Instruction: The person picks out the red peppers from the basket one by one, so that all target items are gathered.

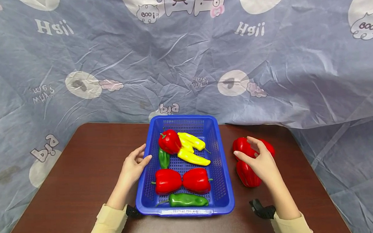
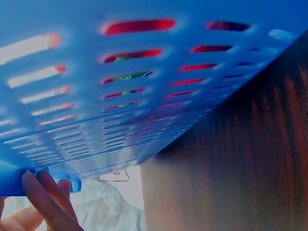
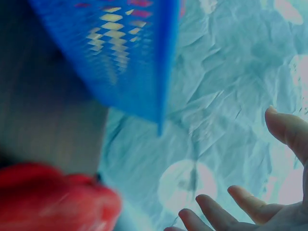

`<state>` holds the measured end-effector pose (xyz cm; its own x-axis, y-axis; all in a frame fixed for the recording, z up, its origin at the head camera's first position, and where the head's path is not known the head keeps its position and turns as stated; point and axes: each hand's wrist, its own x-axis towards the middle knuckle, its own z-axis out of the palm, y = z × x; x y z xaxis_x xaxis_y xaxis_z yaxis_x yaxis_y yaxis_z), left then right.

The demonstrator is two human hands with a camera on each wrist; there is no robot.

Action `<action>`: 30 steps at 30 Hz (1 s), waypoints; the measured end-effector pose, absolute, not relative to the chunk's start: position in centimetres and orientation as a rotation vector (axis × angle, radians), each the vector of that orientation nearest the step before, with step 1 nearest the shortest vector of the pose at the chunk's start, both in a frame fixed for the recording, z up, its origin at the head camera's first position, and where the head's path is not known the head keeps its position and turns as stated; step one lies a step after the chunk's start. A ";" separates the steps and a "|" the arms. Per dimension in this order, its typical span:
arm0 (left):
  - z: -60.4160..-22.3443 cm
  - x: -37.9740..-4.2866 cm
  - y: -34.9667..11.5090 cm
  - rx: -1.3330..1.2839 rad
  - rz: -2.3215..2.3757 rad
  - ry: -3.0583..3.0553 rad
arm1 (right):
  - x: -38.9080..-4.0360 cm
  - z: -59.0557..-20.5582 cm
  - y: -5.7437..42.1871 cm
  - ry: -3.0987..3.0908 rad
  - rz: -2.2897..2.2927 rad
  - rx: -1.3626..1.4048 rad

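Observation:
A blue plastic basket (image 1: 223, 156) lies in front of me. My left hand (image 1: 130, 169) grips its left rim, thumb over the top; in the left wrist view, the fingers (image 2: 53, 199) reach the rim from outside. Inside are a red bell pepper (image 1: 170, 142) at the back, two more red bell peppers (image 1: 168, 181) end to end, yellow peppers (image 1: 193, 158), a small green pepper (image 1: 164, 159) and a long green pepper (image 1: 188, 200). My right hand (image 1: 263, 163), thumb and fingers spread, is over several red bell peppers (image 1: 247, 174) right of the basket, partly hiding them.
A brown wooden table (image 1: 91, 162) bears the basket and the loose peppers. Behind its far edge hangs a wrinkled grey-blue printed cloth (image 1: 178, 75). Black straps (image 1: 262, 209) are around both wrists.

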<state>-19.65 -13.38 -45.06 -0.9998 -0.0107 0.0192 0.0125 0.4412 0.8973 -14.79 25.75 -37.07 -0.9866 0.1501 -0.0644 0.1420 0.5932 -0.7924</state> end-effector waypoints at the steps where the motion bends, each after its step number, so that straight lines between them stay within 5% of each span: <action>1: -45.0 -19.6 -13.4 -0.002 -1.649 -2.649 | -15.0 -36.7 25.3 -2.792 1.402 -0.239; 13: -44.9 -19.6 -13.1 -0.014 -1.657 -2.643 | -16.6 -33.4 21.2 -2.705 1.543 -0.002; 30: -44.9 -19.6 -13.3 0.026 -1.655 -2.668 | -19.6 -34.9 15.9 -2.711 1.689 0.161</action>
